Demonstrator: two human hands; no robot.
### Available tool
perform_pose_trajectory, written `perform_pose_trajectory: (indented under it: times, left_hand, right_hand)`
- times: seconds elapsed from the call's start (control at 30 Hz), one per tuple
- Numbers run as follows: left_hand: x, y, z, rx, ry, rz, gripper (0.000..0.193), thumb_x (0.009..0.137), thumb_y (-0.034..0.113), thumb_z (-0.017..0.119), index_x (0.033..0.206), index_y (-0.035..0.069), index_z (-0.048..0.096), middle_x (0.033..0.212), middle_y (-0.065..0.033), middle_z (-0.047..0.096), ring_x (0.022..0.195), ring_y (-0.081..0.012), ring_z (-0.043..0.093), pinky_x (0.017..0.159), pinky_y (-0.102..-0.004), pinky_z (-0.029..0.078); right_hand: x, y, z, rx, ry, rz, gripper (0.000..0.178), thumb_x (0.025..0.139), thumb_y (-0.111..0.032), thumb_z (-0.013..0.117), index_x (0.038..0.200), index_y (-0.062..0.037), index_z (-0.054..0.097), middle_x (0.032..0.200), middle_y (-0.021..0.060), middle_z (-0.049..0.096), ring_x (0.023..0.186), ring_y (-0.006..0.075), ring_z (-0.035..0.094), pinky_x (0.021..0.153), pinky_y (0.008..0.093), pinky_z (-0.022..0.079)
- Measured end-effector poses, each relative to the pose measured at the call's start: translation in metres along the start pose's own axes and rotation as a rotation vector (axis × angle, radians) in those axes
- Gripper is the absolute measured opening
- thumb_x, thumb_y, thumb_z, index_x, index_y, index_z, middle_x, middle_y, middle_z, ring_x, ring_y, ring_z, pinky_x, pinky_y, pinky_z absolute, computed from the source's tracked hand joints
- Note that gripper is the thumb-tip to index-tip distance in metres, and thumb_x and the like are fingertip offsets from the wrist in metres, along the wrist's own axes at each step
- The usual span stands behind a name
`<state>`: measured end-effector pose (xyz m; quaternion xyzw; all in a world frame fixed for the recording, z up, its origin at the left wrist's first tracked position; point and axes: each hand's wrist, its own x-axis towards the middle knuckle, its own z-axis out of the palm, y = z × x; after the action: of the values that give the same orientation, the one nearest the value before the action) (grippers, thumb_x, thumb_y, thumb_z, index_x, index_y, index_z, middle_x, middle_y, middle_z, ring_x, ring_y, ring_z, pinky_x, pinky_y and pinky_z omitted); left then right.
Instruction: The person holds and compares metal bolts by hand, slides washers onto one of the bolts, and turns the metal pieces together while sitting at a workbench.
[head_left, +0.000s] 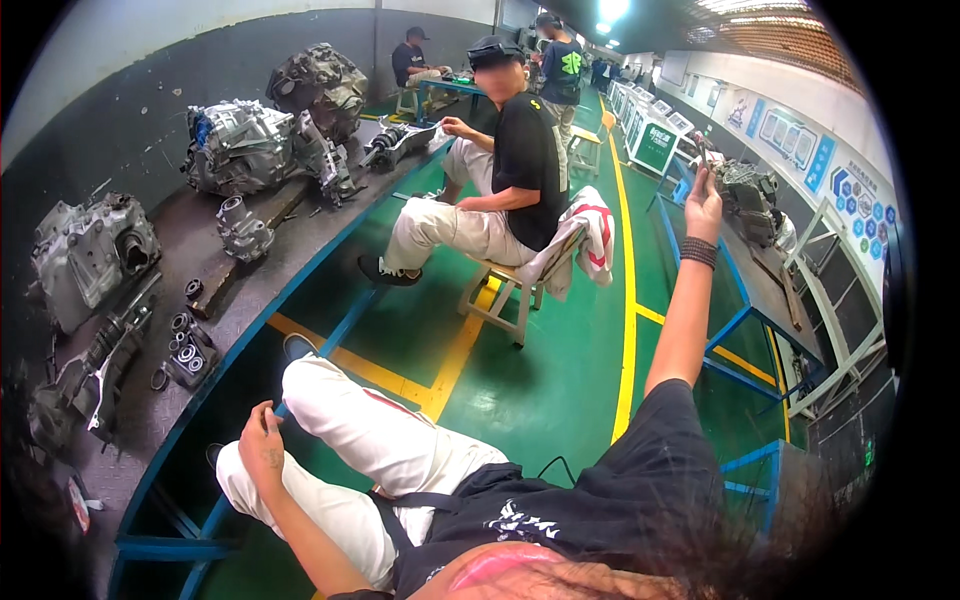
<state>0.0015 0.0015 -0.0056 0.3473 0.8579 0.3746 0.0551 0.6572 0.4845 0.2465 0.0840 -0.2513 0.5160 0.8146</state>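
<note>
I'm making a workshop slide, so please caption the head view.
Right hand raised, left hand near one knee, beside a workbench of metal parts, with a co-worker seated ahead.

A mechanical workshop: metal machine castings (240,145) along a workbench (150,430).

Small squat grey metal block (190,352), several round openings facing up, lying near edge of bench (125,480), about 9 o'clock in view; ring-shaped bit (160,380) at its 8 o'clock, can't tell if attached; long jagged grey casting (103,385) near, at block's 9 o'clock
</note>
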Motion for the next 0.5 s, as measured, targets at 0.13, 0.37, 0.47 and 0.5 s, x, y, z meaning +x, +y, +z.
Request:
perform_pose_trajectory:
  times: [0.13, 0.37, 0.47, 0.5]
  left_hand:
    - [0.002, 0.007, 0.003, -0.254, -0.072, 0.009, 0.029, 0.098, 0.027, 0.047, 0.114, 0.009, 0.064, 0.087, -0.0111, 0.07, 0.081, -0.0269, 0.066, 0.077, -0.0347, 0.05]
    - [0.045, 0.024, 0.047, -0.21, 0.404, 0.278, 0.073, 0.09, 0.029, 0.066, 0.146, 0.001, 0.029, 0.151, -0.0235, 0.026, 0.138, -0.0362, 0.029, 0.112, -0.0432, 0.027]
    - [0.014, 0.207, 0.016, -0.144, 0.263, 0.867, 0.066, 0.085, 0.027, 0.07, 0.141, 0.006, 0.041, 0.147, -0.0178, 0.037, 0.138, -0.0348, 0.029, 0.114, -0.0438, 0.02]
    - [-0.002, 0.242, 0.018, -0.122, 0.104, 1.06, 0.058, 0.086, 0.032, 0.068, 0.137, 0.012, 0.049, 0.14, -0.0162, 0.046, 0.134, -0.0332, 0.038, 0.113, -0.0465, 0.024]
  right_hand:
    - [-0.006, -0.001, -0.017, -0.013, 0.026, 0.003, 0.034, 0.093, 0.002, 0.055, 0.123, 0.0135, 0.047, 0.123, 0.0233, 0.054, 0.114, 0.0307, 0.057, 0.095, 0.0286, 0.056]
    - [-0.1, 0.041, -0.023, -0.153, 0.159, 0.145, 0.022, 0.095, -0.003, 0.055, 0.112, 0.0113, 0.057, 0.116, 0.0183, 0.061, 0.11, 0.0263, 0.061, 0.092, 0.0257, 0.056]
    - [-0.112, 0.026, -0.053, 0.049, 0.028, 0.315, 0.03, 0.098, -0.003, 0.048, 0.125, 0.011, 0.047, 0.123, 0.0193, 0.054, 0.121, 0.0266, 0.05, 0.101, 0.0316, 0.052]
    - [-0.107, 0.02, -0.065, 0.04, 0.071, 0.297, 0.03, 0.096, -0.002, 0.051, 0.123, 0.0099, 0.049, 0.122, 0.0198, 0.054, 0.12, 0.0272, 0.052, 0.1, 0.0311, 0.053]
